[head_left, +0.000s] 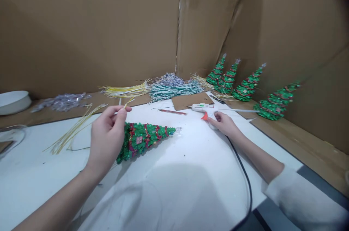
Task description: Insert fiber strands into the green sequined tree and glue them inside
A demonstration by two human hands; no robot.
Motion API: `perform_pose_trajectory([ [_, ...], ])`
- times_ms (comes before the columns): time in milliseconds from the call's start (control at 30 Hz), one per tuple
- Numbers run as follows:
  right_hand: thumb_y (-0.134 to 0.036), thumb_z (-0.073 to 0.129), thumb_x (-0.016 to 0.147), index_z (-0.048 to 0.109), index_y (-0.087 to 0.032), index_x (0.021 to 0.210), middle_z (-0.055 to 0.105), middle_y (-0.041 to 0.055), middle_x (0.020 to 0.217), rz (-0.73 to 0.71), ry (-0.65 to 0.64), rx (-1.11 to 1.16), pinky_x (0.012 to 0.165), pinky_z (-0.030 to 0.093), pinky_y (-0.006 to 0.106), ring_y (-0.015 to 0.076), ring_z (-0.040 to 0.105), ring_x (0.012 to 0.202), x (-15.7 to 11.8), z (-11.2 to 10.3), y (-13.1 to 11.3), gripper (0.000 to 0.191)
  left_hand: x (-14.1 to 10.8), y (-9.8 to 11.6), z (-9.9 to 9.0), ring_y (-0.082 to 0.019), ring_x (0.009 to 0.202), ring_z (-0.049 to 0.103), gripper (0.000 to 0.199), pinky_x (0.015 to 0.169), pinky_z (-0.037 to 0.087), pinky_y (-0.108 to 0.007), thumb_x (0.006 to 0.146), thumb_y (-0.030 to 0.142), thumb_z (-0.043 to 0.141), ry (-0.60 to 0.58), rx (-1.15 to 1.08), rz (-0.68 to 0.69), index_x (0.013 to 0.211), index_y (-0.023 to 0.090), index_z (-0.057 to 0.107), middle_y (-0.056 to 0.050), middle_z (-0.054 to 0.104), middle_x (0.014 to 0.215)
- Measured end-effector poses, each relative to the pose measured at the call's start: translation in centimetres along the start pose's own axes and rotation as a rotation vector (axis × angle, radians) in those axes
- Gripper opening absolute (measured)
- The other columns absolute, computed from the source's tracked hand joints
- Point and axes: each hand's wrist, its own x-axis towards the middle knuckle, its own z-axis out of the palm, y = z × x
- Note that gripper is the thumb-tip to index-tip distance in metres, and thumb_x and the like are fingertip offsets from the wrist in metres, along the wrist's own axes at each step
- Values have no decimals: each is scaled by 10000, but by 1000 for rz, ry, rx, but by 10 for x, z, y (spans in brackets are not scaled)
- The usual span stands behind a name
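Note:
My left hand (107,134) pinches a short yellow strand (129,103) between thumb and forefinger. Just behind and to the right of it, a small green beaded Christmas tree (147,135) with red garlands lies on its side, its clear star tip pointing right; the hand partly hides its base. My right hand (224,123) is closed round the handle of a white hot glue gun (201,107) with an orange trigger. The gun's nozzle points left, and a white glue stick (236,110) sticks out behind it.
Several finished-looking trees (248,83) stand at the right by the cardboard wall (109,23). Bundles of yellow strands (127,90) and green strands (176,91) lie at the back. A pencil (172,112), loose yellow strands (73,129), clear pieces (67,102), a white bowl (15,102) and a black cord (247,176) are around.

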Motion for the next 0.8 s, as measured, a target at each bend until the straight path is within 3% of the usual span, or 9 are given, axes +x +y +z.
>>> perform_pose_trajectory([
  [133, -496, 510, 730, 561, -158, 768, 591, 60, 715, 18, -22, -77, 602, 360, 288, 190, 527, 668, 1, 0, 3, 344, 4, -8, 2, -100, 459, 271, 145, 423, 196, -238, 849, 284, 451, -1, -147, -10, 876, 226, 582, 54, 293, 520],
  [233, -493, 507, 752, 578, -151, 851, 615, 108, 857, 17, 19, -167, 645, 392, 322, 233, 562, 755, -1, -6, -1, 363, 7, -10, 3, -93, 464, 268, 117, 423, 200, -234, 832, 212, 444, -19, -221, 1, 835, 210, 561, 55, 291, 527],
  [333, -482, 479, 802, 565, -150, 951, 601, 122, 952, -182, 113, -254, 717, 422, 357, 249, 569, 836, -10, -16, -25, 374, 11, -9, 3, -86, 453, 290, 98, 422, 210, -228, 828, 231, 470, -27, -254, -4, 809, 202, 561, 56, 314, 512],
  [400, -478, 502, 807, 562, -157, 976, 603, 112, 978, -439, -16, -175, 801, 432, 360, 246, 565, 924, -18, -19, -53, 368, 15, -7, 3, -86, 447, 353, 90, 436, 258, -217, 820, 239, 489, -44, -281, -19, 795, 200, 566, 58, 337, 498],
  [533, -493, 548, 800, 509, -199, 1164, 545, 109, 1223, -640, -453, -11, 932, 410, 390, 251, 511, 1125, -29, -4, -112, 469, 28, -1, -1, -116, 515, 526, 52, 524, 385, -217, 771, 195, 534, -92, -374, -123, 781, 184, 584, 59, 373, 497],
  [600, -451, 554, 812, 449, -183, 1252, 487, 126, 1313, -667, -580, 56, 990, 371, 401, 250, 455, 1206, -26, 13, -132, 525, 34, -1, -3, -121, 534, 554, 63, 555, 414, -221, 759, 170, 531, -89, -436, -182, 779, 170, 590, 54, 401, 498],
  [700, -339, 509, 858, 414, -163, 1280, 431, 136, 1369, -626, -644, 208, 1013, 348, 406, 231, 435, 1232, -18, 38, -145, 467, 41, -4, -3, -100, 495, 516, 76, 541, 416, -209, 762, 139, 514, -37, -567, -202, 758, 159, 588, 50, 410, 487],
  [800, -262, 433, 891, 486, -149, 1169, 534, 125, 1248, -539, -711, 394, 957, 393, 395, 208, 519, 1120, -13, 58, -147, 305, 43, -10, 1, -63, 453, 417, 78, 470, 364, -173, 752, 103, 526, 27, -714, -164, 725, 154, 579, 51, 402, 510],
])
